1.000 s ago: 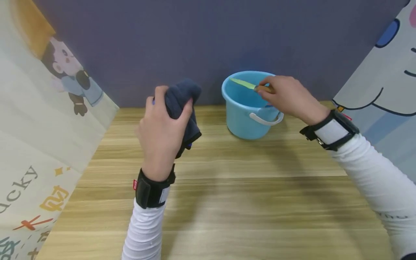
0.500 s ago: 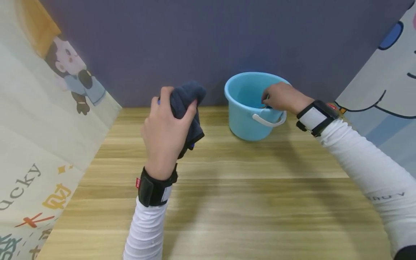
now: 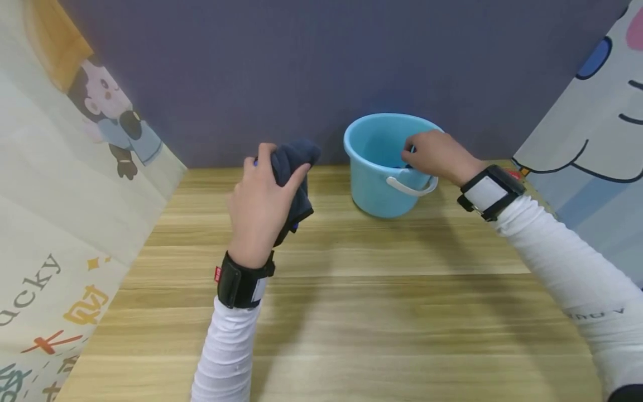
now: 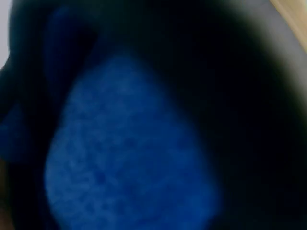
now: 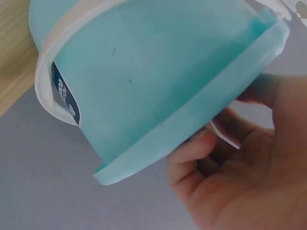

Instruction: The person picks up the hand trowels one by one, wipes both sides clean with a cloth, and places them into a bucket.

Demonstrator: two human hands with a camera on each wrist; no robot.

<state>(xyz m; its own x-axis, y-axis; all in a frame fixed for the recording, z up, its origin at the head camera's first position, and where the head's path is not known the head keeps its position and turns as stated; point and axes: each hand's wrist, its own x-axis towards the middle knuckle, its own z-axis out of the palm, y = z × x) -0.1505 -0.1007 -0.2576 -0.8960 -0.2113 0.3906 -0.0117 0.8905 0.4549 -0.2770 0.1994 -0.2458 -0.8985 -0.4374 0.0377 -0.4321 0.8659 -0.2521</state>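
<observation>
My left hand (image 3: pixel 261 206) grips a bunched dark navy cloth (image 3: pixel 296 173), held above the table left of the bucket. In the left wrist view a blue, fuzzy surface of the cloth (image 4: pixel 129 153) fills the middle, blurred and close. My right hand (image 3: pixel 434 153) reaches over the right side of the light blue bucket (image 3: pixel 379 192), its fingers curled and pointing down inside the rim. The knife it pinches is hidden by the fingers and bucket wall. In the right wrist view, the bent fingers (image 5: pixel 192 153) lie at the bucket's rim (image 5: pixel 192 115).
The bucket stands upright at the back of the wooden table (image 3: pixel 351 312), against a dark grey-blue panel (image 3: pixel 251 72). Its white handle (image 3: pixel 412 188) hangs down at the front right. Printed sheets stand at the left (image 3: pixel 60 195) and right (image 3: pixel 603 167).
My right hand has lowered the knife, seen earlier above the bucket with its greenish blade and wooden handle, down inside the bucket. My left hand keeps the cloth, shifting only slightly.
</observation>
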